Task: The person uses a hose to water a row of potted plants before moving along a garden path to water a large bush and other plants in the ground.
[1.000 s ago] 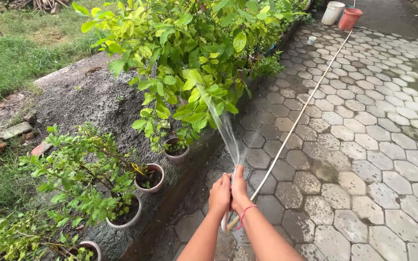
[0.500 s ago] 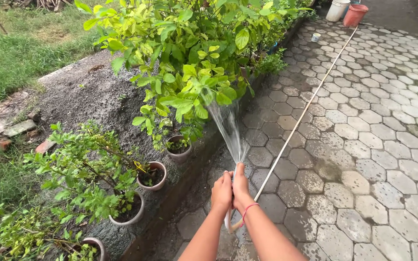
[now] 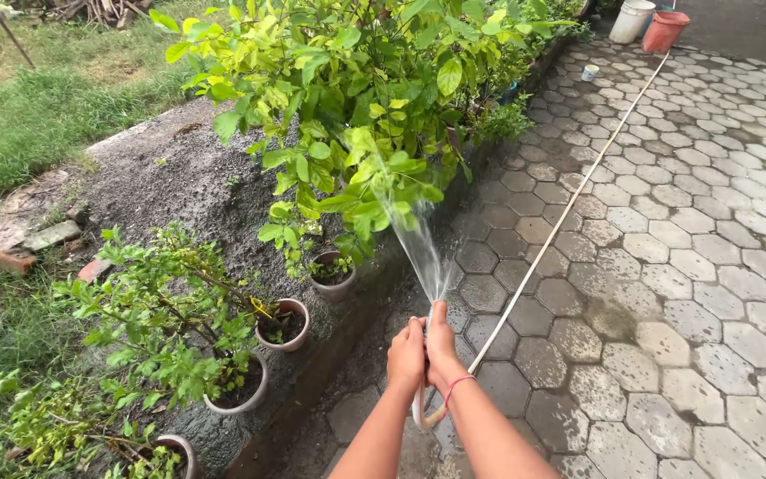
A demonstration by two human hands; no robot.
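Left hand and right hand sit pressed together, both clenched round the end of the hose, thumbs up near the mouth. We cannot see the opening itself; the fingers cover it. A flat fan of water leaves the fists and strikes the leafy bush above the small pot.

The hose runs pale and thin from our hands across the wet paving toward two buckets at the far end. A loop of it curls under the right wrist, beside a red thread bracelet.

Handling, as we judge it: the hose looks soft and limp, light near the end, though the water-filled length dragging on the stones should add pull. Wet surface, likely slippery; the pressure would make the tip kick if loosened. Best hold is close behind the mouth, both hands stacked, as here.

More potted plants stand along the kerb on the left, grass beyond.
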